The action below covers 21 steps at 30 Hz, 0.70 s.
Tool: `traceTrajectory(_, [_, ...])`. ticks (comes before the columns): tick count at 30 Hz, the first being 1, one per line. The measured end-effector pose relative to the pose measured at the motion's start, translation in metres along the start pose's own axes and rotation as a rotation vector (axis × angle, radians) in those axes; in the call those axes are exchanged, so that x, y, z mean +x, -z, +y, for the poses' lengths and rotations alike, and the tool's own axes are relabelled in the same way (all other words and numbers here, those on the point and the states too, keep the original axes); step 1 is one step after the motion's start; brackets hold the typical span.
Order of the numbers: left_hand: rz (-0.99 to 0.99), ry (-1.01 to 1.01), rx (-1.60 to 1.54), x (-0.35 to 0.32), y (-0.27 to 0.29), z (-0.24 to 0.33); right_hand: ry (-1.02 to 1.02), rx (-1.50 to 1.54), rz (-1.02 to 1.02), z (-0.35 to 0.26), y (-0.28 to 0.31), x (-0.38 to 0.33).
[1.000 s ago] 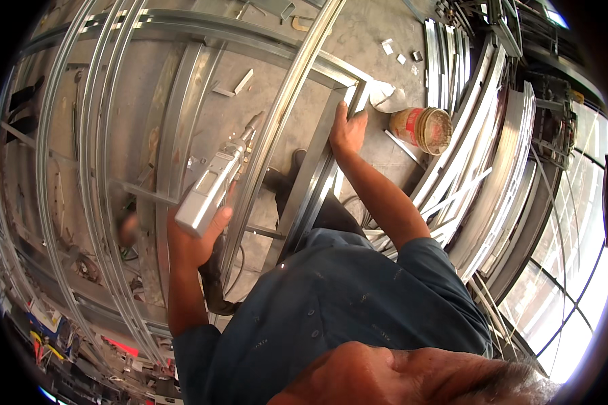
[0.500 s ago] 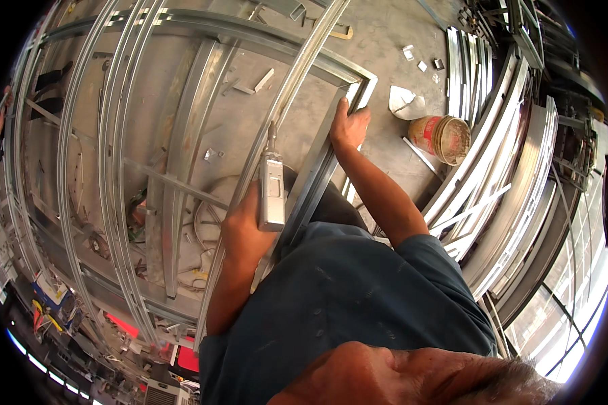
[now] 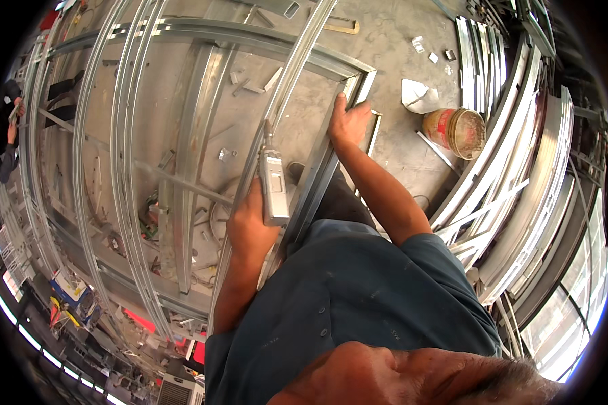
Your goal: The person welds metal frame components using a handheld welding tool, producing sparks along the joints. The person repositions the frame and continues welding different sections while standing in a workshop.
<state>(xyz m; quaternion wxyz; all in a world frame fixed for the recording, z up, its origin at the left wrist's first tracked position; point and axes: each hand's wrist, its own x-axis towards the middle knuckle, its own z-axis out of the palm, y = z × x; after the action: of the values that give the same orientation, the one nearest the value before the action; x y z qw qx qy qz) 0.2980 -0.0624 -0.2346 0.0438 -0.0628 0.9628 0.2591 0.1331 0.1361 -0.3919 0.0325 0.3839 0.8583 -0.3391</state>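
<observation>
My left hand (image 3: 252,219) is closed round the handle of a silver-grey power tool (image 3: 275,192) with a narrow nose. Most of the handle and some of my fingers are hidden beneath the tool. Its nose points away from me, beside a long steel stud (image 3: 292,64) of the frame. My right hand (image 3: 350,125) grips a steel channel (image 3: 315,181) near the frame's far right corner (image 3: 366,75), thumb on top and fingers over the outer side. This channel runs back toward my body, between my two arms.
More steel studs (image 3: 121,155) of the frame stretch to the left. At the far left a co-worker's hands (image 3: 15,121) show. A dirty bucket (image 3: 456,131) stands on the right, beside stacked metal profiles (image 3: 500,182). Offcuts (image 3: 273,79) litter the floor.
The view has shifted slightly, so the frame and bucket sit farther right. More of the co-worker shows at the left. Both my hands keep their holds.
</observation>
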Motion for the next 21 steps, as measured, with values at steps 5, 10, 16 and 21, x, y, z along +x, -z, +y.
traceTrajectory(5, [-0.006,0.005,0.022,0.001,-0.001,0.004,0.001,-0.002,-0.005,-0.001,0.001,0.0])
traceTrajectory(10, [-0.013,-0.005,0.013,0.004,0.002,0.006,0.002,-0.01,0.0,-0.002,0.001,0.0])
traceTrajectory(16, [0.015,-0.017,0.041,-0.002,-0.007,-0.006,0.014,0.007,0.008,0.0,0.0,0.0])
traceTrajectory(21, [0.013,0.007,-0.001,0.002,0.005,0.007,0.019,0.008,0.014,0.002,-0.002,0.002])
